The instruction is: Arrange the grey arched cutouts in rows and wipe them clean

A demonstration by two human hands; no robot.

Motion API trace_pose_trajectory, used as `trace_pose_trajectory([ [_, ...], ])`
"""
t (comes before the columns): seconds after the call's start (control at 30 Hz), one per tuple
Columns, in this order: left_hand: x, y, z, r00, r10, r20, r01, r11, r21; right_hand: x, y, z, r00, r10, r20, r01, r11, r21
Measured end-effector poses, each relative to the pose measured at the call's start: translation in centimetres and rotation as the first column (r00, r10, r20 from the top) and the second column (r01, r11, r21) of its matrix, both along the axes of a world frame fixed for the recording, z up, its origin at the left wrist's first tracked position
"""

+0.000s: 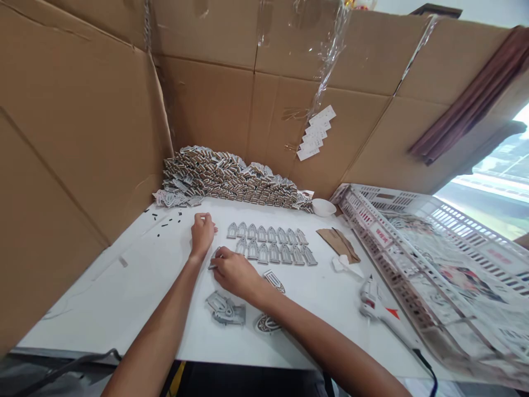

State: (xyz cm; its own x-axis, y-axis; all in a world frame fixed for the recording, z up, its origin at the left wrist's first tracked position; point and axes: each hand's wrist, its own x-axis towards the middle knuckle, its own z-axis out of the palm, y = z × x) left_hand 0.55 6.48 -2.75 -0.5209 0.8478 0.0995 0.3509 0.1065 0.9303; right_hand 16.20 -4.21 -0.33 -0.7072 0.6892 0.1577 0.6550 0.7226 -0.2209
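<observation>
My right hand point(235, 270) has its fingers closed on a small grey arch-shaped piece point(214, 258) at the left end of the nearer row. Just beyond it, my left hand point(203, 234) is raised slightly with its fingers curled together; whatever they may hold is hidden. To the right, two rows of flat grey arch-shaped pieces point(271, 235) lie side by side with their points away from me. A small stack of grey pieces point(225, 309) sits nearer to me. Two patterned pieces lie by my right forearm, one pointed point(274, 280) and one rounded point(266, 324), the latter partly covered.
A long heap of stacked pieces point(235, 179) lines the cardboard wall point(206, 99). At right are a white bowl point(323, 207), torn cardboard point(339, 244), a corded glue gun point(378, 306) and a white plastic crate point(397, 259). Small black bits point(164, 225) lie at left.
</observation>
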Motion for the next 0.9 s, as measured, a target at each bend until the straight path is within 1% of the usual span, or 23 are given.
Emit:
trace_pose_trajectory([
  [0.07,-0.1,0.1,-0.1,0.999,0.003,0.036,-0.004,1.000,0.009,-0.2,0.2,-0.4,0.999,0.014,0.030,-0.015,0.999,0.049],
  [0.13,-0.1,0.1,-0.2,0.999,0.002,0.053,-0.003,1.000,0.021,-0.3,0.4,-0.8,0.997,0.022,0.076,-0.031,0.991,0.128],
  [0.2,-0.1,0.2,-0.4,0.999,-0.002,0.052,0.001,0.999,0.032,-0.3,0.8,-1.0,0.993,0.013,0.119,-0.035,0.981,0.190],
  [0.27,-0.1,0.1,-0.6,0.999,-0.014,0.039,0.012,0.999,0.039,-0.4,1.3,-1.0,0.990,-0.009,0.143,-0.023,0.975,0.220],
  [0.53,-0.3,0.1,-0.9,0.998,-0.046,-0.043,0.047,0.998,0.031,-0.1,2.4,-1.5,0.987,-0.110,0.116,0.081,0.970,0.228],
  [0.8,-0.4,0.2,-1.0,0.989,-0.065,-0.134,0.065,0.998,-0.007,0.4,3.0,-1.9,0.989,-0.126,0.073,0.107,0.971,0.215],
  [0.9,-0.3,0.2,-0.8,0.975,-0.092,-0.200,0.091,0.996,-0.018,0.7,2.8,-1.5,0.991,-0.124,0.047,0.112,0.973,0.203],
])
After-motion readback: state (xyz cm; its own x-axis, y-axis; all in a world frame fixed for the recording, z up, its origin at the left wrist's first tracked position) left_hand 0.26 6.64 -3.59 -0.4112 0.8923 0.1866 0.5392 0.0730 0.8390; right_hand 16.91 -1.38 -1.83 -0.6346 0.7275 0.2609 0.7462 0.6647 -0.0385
